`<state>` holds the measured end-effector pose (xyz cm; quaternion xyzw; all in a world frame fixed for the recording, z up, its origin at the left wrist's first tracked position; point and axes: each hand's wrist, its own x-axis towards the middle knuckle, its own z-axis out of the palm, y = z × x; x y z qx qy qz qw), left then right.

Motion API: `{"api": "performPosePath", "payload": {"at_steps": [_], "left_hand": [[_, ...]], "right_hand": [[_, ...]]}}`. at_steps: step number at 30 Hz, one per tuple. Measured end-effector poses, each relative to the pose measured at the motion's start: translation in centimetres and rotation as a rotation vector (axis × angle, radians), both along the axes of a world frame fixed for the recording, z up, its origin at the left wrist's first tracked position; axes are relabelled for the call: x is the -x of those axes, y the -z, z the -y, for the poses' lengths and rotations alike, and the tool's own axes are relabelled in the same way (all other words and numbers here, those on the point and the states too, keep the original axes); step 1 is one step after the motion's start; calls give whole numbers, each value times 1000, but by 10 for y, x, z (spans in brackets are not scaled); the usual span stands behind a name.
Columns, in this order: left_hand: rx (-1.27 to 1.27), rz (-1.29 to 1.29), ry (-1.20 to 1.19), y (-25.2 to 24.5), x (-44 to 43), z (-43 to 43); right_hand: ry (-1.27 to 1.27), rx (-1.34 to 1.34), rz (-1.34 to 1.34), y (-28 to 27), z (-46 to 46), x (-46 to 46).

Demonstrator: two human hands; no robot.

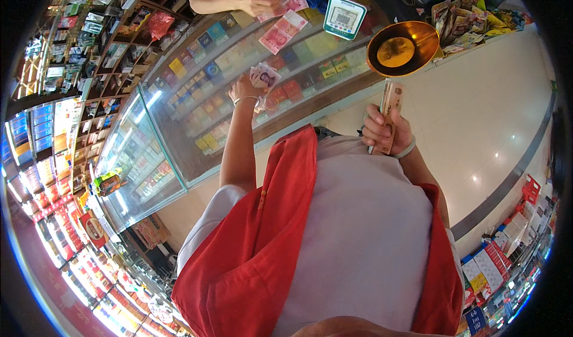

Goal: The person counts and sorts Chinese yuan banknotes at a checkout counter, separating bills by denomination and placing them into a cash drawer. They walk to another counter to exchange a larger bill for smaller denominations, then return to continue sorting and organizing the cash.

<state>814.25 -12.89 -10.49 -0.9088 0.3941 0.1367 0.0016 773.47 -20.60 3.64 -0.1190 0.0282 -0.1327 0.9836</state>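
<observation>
My left hand [244, 88] reaches over the glass display counter [179, 162] and grips a few fanned banknotes [267, 78] by their edge. A portrait shows on the top note. Whether these notes touch the glass, I cannot tell. My right hand [389, 129], in front of my waist, is closed around a lengthwise-folded stack of banknotes [394, 96]. Beyond my left hand, pink banknotes [283, 31] lie spread on the counter top. Another person's hand [262, 2] is at the far side with more pink notes [293, 2] under and beside its fingers.
A card stand with a printed code [345, 17] and a shiny gold-coloured bowl [403, 48] stand on the counter. Small packets [465, 21] are piled at the far right. Packed shelves [103, 55] line the left. Boxed goods [291, 90] show beneath the glass.
</observation>
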Motion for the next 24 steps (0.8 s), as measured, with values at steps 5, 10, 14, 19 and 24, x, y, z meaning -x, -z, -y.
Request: {"api": "performPosePath", "payload": {"at_steps": [5,10,14,19,24], "left_hand": [[159,-47,160,-27,13,-14],[53,-177,78,-44,29,-34],[63,-81,212,-33,40,-48],[-204,-317,577,-44,25,-67],[102,-151,575,-55,-12,-33]], "right_hand": [[0,-15,5,5,5,-5],[-6,-12,-28,7,5,-9],[-17,20,-76,6,6,-10],[-7,5,-41,7,4,-10],[-13,5,-58,8,3,-11]]}}
